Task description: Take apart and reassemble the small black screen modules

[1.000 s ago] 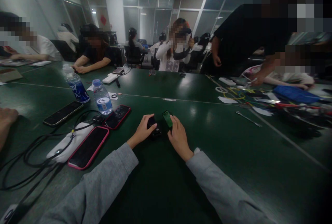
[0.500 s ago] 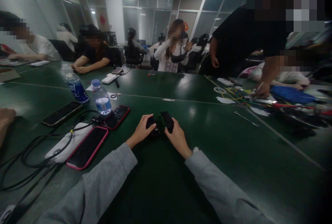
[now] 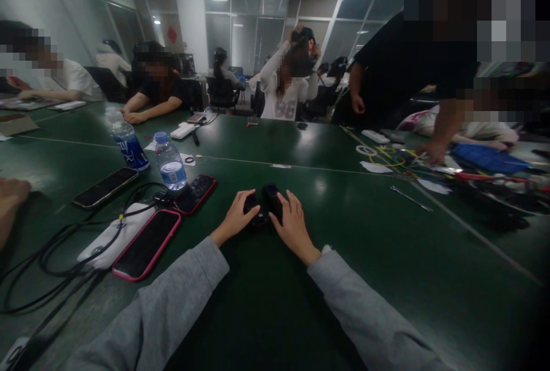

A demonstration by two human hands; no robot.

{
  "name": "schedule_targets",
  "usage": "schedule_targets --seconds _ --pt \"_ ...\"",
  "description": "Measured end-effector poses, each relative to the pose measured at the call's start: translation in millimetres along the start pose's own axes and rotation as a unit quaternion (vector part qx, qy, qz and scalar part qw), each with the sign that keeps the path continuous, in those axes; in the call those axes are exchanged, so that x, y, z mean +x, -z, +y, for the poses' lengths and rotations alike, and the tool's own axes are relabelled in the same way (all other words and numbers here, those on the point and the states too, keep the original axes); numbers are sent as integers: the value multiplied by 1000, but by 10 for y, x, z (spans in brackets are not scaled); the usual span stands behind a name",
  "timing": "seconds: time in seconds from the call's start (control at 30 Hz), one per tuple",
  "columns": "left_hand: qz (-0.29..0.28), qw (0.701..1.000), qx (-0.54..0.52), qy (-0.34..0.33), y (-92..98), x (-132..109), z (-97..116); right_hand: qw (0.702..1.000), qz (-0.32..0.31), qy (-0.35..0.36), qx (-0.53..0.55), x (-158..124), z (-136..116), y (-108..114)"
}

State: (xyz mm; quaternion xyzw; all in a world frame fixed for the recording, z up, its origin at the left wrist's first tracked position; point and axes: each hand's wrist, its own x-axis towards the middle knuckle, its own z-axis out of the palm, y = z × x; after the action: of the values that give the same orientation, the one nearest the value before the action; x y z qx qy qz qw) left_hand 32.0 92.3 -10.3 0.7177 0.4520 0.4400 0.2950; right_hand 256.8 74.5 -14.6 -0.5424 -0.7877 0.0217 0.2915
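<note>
My left hand (image 3: 236,215) is closed around a small black boxy device (image 3: 251,204), its thumb laid across the top. Close beside it, a second black rectangular device (image 3: 272,196) lies low over the table, its far end showing past my fingers. My right hand (image 3: 294,223) grips this one, thumb along the near side and fingers over the right side. A dark round-edged part (image 3: 259,219) shows between the hands; whether it belongs to the left device I cannot tell.
Left of my hands are a red-edged phone (image 3: 195,194), a pink-cased phone (image 3: 147,245), a white power strip (image 3: 112,239), black cables, a water bottle (image 3: 171,166) and a blue-labelled bottle (image 3: 130,145). To the right lie a wrench (image 3: 410,198) and tangled wires (image 3: 387,156). Several people surround the table.
My right hand has lowered and levelled its device, which was tilted up, and its fingers are more stretched out. My left hand has hardly moved. A person opposite has raised a dark headset-like object.
</note>
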Motion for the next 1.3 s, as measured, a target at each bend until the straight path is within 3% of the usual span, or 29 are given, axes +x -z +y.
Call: schedule_targets --seconds 0.1,0.27,0.57,0.63,0.7,0.83,0.93,1.0,1.17,1.3 --pt "-6 1000 -1 5 9 -9 22 998 -7 -40 38 9 38 -5" --pt "4 1000 7 5 -20 -20 2 996 -36 -47 64 24 35 16" --pt "211 973 72 61 -36 32 -196 997 -11 -65 32 46 -22 72" --pt "202 974 63 79 -29 23 -179 997 2 -66 27 45 -16 72" --pt "156 983 55 85 -33 10 -134 998 10 -64 22 43 -12 67" --pt "57 995 74 44 -50 -12 -9 998 2 -61 27 41 -9 64" --pt "20 996 83 26 -47 -21 69 997 -11 -64 39 45 -10 73" --pt "31 996 81 30 -39 -23 87 997 -13 -63 41 47 -14 82" --pt "127 988 69 52 -17 -2 -7 996 -20 -76 33 45 -38 99" --pt "137 988 43 55 -5 23 -84 997 -17 -71 31 48 -25 81"
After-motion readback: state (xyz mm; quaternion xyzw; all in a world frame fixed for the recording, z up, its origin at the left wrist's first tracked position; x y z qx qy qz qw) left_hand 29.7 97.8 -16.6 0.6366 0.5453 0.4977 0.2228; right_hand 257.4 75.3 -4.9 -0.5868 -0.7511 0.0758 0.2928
